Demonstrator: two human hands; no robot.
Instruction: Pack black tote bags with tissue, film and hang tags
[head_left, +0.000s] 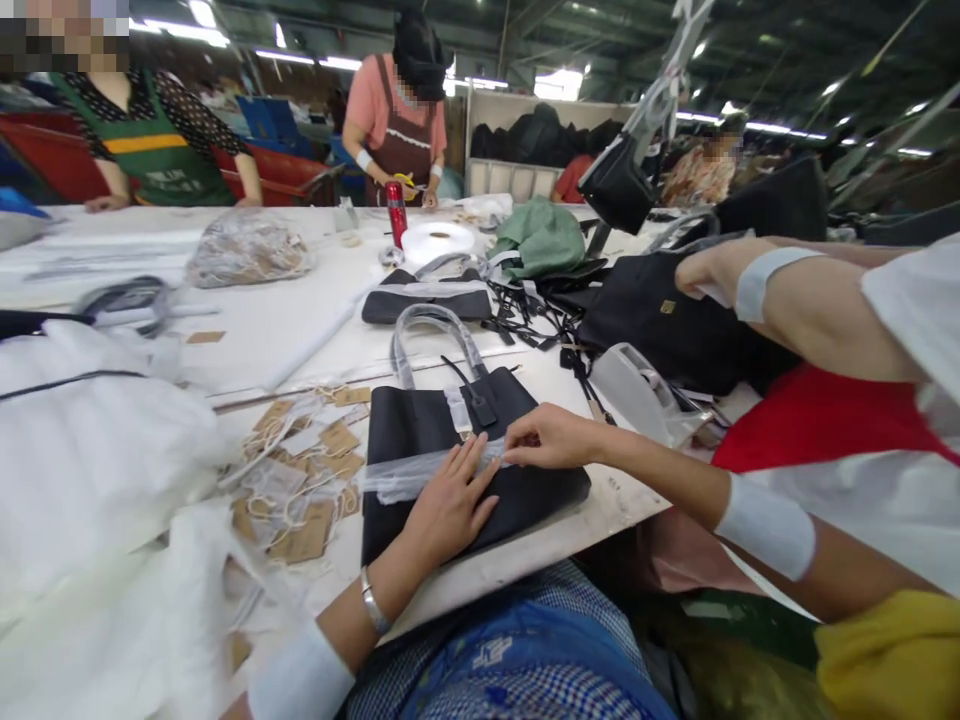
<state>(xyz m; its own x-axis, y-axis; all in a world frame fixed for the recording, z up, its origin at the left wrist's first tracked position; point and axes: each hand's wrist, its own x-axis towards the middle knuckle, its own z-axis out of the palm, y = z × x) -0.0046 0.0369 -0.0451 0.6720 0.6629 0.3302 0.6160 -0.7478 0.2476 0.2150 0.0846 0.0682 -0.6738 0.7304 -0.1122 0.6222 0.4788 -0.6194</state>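
A black handbag [540,492] lies flat on the table in front of me, its two handles [437,318] wrapped in clear plastic and pointing away. A translucent plastic strip [401,478] runs across its front. My left hand [452,497] rests on the bag and strip with fingers stretched out. Just right of it, my right hand [553,437] pinches the strip near its right part; the fingertips partly hide the grip. Above the hands, a black tag [482,402] on a cord and a white wrapped strap [457,410] lie on the bag.
Cardboard tags [304,535] with white strings lie left of the bag, beside white wrapping material [97,470]. Behind are another black handbag [427,303], a strip roll [439,242] and a red bottle [396,213]. At right, a co-worker's arm [795,290] reaches over a black bag [645,320].
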